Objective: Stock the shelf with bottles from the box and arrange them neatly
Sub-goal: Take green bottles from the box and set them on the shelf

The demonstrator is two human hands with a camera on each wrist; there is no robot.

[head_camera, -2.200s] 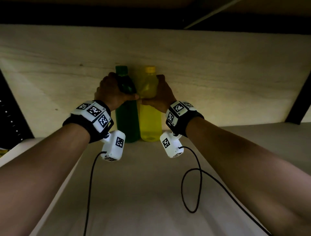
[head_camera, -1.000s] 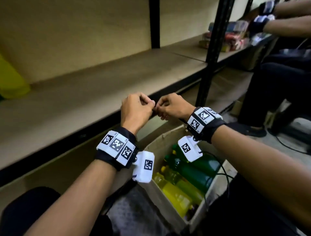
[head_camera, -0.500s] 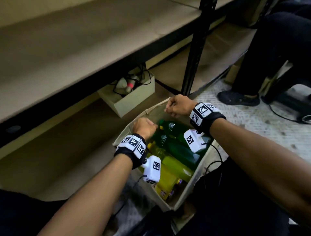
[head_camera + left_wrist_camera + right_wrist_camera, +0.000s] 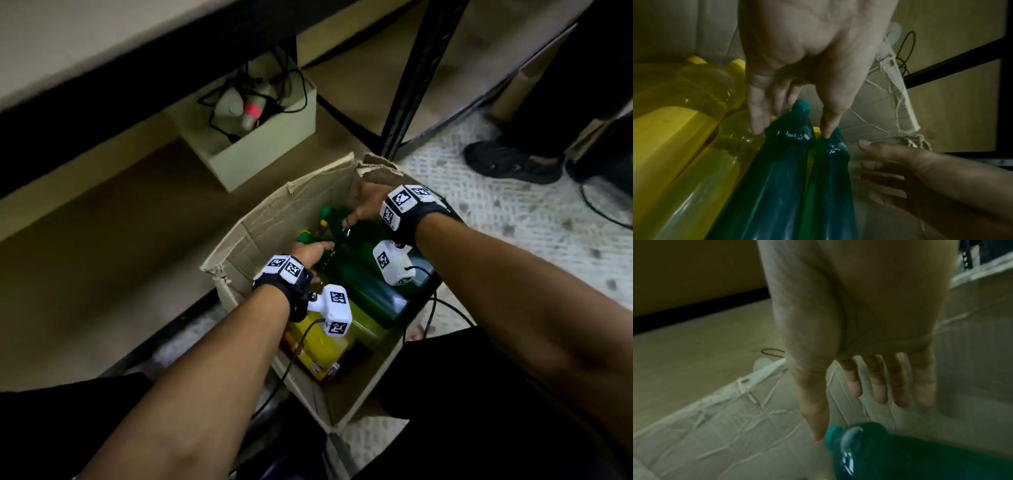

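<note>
Currently your left hand (image 4: pixel 807 53) is spread, fingertips touching the green bottles (image 4: pixel 785 170) lying in the cardboard box (image 4: pixel 274 219). Your right hand (image 4: pixel 863 331) hovers spread beside them. Yellow bottles (image 4: pixel 674 129) crowd the left; a small box of cables (image 4: pixel 260 144) sits beyond.

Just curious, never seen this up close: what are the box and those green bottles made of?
The box looks like plain brown corrugated cardboard, matte, with torn, creased edges. The green bottles seem to be clear tinted plastic, glossy: light glints off their shoulders and you can see through them. Their caps look like opaque plastic.
</note>
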